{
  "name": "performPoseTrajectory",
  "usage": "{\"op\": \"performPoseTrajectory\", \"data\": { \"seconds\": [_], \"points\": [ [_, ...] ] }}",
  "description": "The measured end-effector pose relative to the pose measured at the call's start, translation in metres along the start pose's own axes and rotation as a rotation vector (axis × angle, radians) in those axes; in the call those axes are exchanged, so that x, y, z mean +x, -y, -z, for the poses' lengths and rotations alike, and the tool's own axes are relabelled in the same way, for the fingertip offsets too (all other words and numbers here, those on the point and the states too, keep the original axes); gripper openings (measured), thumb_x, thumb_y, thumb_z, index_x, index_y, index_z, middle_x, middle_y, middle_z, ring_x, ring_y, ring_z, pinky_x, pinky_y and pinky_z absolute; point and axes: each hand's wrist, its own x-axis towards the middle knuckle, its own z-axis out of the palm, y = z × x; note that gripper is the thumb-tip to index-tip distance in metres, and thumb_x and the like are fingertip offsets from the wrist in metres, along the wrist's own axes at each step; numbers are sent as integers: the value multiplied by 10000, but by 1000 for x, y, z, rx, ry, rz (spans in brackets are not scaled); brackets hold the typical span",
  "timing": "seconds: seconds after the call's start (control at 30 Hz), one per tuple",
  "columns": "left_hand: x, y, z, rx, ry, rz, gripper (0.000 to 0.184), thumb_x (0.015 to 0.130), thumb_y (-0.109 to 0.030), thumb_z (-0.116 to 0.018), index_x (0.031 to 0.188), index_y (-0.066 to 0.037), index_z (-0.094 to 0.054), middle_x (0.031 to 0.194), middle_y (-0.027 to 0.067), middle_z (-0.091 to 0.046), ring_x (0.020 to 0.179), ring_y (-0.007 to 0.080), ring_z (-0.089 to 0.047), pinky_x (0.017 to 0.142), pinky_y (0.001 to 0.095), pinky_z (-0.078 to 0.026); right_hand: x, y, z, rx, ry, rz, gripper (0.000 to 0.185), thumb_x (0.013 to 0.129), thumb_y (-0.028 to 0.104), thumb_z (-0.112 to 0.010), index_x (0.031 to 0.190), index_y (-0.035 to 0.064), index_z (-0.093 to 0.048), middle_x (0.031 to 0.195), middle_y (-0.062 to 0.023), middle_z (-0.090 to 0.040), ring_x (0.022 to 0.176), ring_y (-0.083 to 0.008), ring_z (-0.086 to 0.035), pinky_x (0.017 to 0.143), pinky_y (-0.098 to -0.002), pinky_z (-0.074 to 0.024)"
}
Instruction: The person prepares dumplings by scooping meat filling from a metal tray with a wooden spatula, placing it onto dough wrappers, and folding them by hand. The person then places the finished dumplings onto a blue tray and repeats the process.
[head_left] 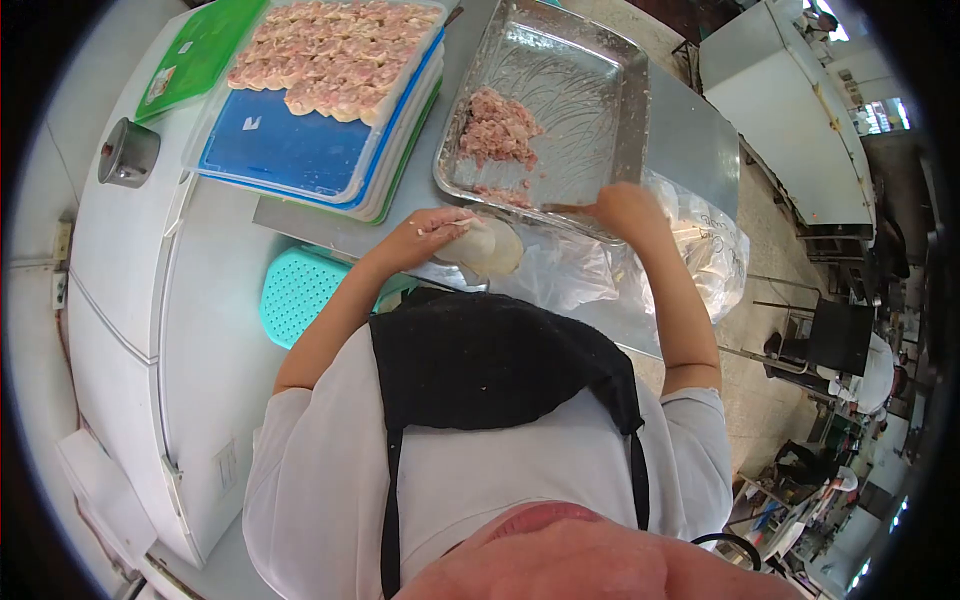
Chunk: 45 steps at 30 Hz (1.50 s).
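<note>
My left hand [430, 236] is closed on pale round dough wrappers [488, 248] at the near edge of the steel table. How many wrappers it holds I cannot tell. My right hand [630, 212] grips a thin flat-bladed tool [568, 208], whose blade reaches over the near rim of a large metal tray [590, 110]. Inside that tray, a heap of ground meat [497, 128] lies toward the left, with a smaller smear of it by the near side. Clear plastic bags [575, 268] lie under and beside my right forearm.
Rows of filled dumplings [335, 50] cover the far part of a stack of plastic trays with a blue sheet [285, 145]. Left of it are a green lid [200, 50] and a metal pot [129, 153]. A turquoise perforated basket [300, 297] sits below the table edge.
</note>
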Motion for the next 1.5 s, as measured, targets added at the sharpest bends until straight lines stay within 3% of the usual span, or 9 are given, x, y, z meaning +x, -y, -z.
{"op": "performPoseTrajectory", "data": {
  "seconds": [0.27,0.43,0.63,0.73,0.87,1.07,1.37,1.47,1.5],
  "points": [
    [-1,-6,-22,83,130,-179,271,943,-173,-518,1148,-15,-598,1088,117,-640,993,188,-585,899,305,-432,24,96,-19,-2,-263,102,178,778,124,-542,746,24,-687,737,-195,-662,667,-348,-663,583,-440,-531],
    [2,-8,-15,9,192,-130,293,946,-208,-549,1155,-9,-599,1092,110,-648,974,184,-587,876,305,-442,28,90,-17,338,-219,84,309,896,248,-539,771,11,-693,706,-199,-647,655,-293,-665,596,-406,-506],
    [42,-12,-8,-829,-115,77,319,952,-202,-520,1211,-20,-554,1169,138,-610,1082,232,-592,929,331,-475,-9,63,1,1347,-233,-182,373,947,364,-554,1041,33,-697,572,35,-445,563,-55,-418,518,-230,-359],
    [88,-46,-11,-1166,-233,57,390,983,-269,-438,1284,-23,-467,1202,163,-578,1123,273,-564,967,399,-454,-12,57,6,1438,-446,-122,374,967,350,-533,1109,33,-673,625,74,-433,522,-21,-333,479,-180,-255],
    [118,-78,-9,-1413,-305,19,605,984,-511,-281,1283,0,-405,1223,190,-539,1153,360,-513,1029,538,-361,0,50,-23,868,-756,43,321,937,292,-575,1148,64,-656,631,-63,-516,581,-162,-525,530,-306,-413],
    [132,-49,-18,-1471,-490,-28,737,925,-664,-209,1144,-3,-453,1168,272,-508,1091,420,-519,998,647,-329,-45,32,31,336,-559,26,265,908,241,-571,1129,100,-612,808,-164,-626,754,-361,-613,643,-436,-486],
    [135,-90,-40,-1366,-609,-19,681,918,-630,-374,1089,24,-459,1063,243,-560,1050,418,-533,940,619,-391,-41,7,32,217,-626,186,282,921,260,-542,1148,99,-588,782,-114,-594,693,-336,-620,599,-434,-498],
    [138,-89,-46,-1464,-735,-46,660,889,-495,-562,1230,54,-425,1272,198,-479,1180,346,-501,1006,517,-398,-28,-12,19,322,-571,267,311,936,280,-539,1172,85,-601,815,-109,-624,697,-293,-634,611,-400,-499],
    [135,-74,-38,-1550,-497,-125,609,885,-448,-583,1218,39,-431,1145,164,-528,1104,337,-531,946,540,-426,-27,-21,20,319,-574,284,311,936,280,-539,1172,85,-601,815,-109,-624,697,-293,-634,611,-400,-499]
  ]
}}
